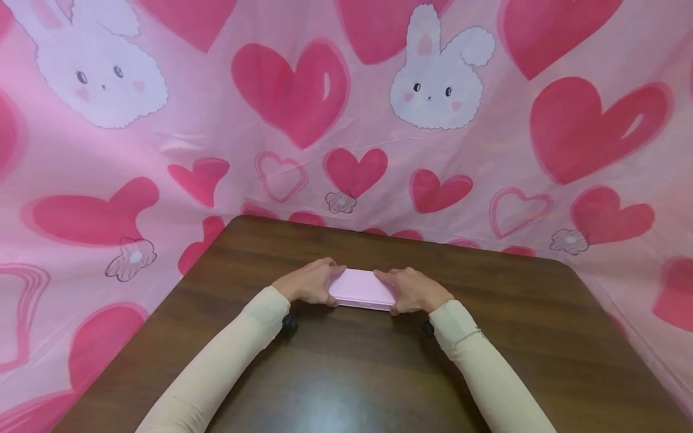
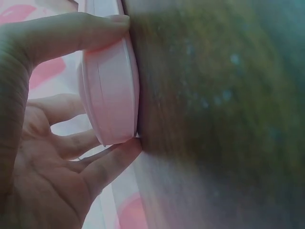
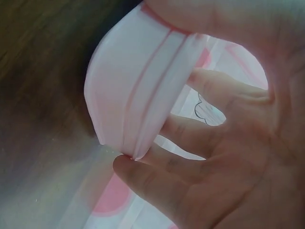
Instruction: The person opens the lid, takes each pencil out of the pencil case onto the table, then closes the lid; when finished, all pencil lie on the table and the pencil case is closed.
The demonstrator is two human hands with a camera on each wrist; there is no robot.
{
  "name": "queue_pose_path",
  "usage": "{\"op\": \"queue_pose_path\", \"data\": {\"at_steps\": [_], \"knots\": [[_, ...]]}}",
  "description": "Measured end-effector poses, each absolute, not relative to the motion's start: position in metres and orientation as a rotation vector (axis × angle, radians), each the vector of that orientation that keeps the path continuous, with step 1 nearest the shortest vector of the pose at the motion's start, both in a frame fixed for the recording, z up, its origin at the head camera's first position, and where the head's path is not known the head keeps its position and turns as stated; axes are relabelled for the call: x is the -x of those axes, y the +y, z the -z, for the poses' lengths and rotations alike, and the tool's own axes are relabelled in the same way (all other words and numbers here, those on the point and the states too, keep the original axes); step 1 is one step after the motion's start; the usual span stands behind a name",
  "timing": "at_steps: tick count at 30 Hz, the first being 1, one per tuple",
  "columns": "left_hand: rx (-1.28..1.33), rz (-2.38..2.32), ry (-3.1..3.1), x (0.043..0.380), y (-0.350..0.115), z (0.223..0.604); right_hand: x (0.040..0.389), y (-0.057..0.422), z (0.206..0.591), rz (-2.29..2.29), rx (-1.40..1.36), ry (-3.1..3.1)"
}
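Note:
A flat, pale pink case (image 1: pixel 361 287) with rounded corners lies level at the middle of the table, between both hands. Its left end is gripped by my left hand (image 1: pixel 311 281), thumb on the near side and fingers toward the far side. My right hand (image 1: pixel 415 291) holds the opposite end in much the same way. Thin seam lines run along the side of the case (image 3: pixel 128 90) in the right wrist view. From the left wrist view, the case's (image 2: pixel 112 95) lower edge is right by the wood; whether it fully touches I cannot tell.
The brown wooden table (image 1: pixel 335 367) has rounded far corners. Behind it and along both sides hangs a pink cloth (image 1: pixel 373 132) printed with hearts and white rabbits. A dark strap piece (image 1: pixel 289 326) shows beneath the left wrist, another (image 1: pixel 428 328) beneath the right.

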State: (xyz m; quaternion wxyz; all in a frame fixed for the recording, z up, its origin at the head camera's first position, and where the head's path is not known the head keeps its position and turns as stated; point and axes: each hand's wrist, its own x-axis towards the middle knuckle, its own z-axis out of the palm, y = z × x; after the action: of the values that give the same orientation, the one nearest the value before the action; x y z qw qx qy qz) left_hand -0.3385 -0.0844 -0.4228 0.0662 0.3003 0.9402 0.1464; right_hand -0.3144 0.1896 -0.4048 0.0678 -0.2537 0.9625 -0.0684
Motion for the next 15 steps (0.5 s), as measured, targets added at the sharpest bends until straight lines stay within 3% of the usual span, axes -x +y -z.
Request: {"op": "queue_pose_path", "data": {"at_steps": [15], "knots": [[-0.938,-0.459,2.845,0.3373,-0.0878,0.4226,0.3197,0.1889,0.3952,0.193,0.704,2.844]]}}
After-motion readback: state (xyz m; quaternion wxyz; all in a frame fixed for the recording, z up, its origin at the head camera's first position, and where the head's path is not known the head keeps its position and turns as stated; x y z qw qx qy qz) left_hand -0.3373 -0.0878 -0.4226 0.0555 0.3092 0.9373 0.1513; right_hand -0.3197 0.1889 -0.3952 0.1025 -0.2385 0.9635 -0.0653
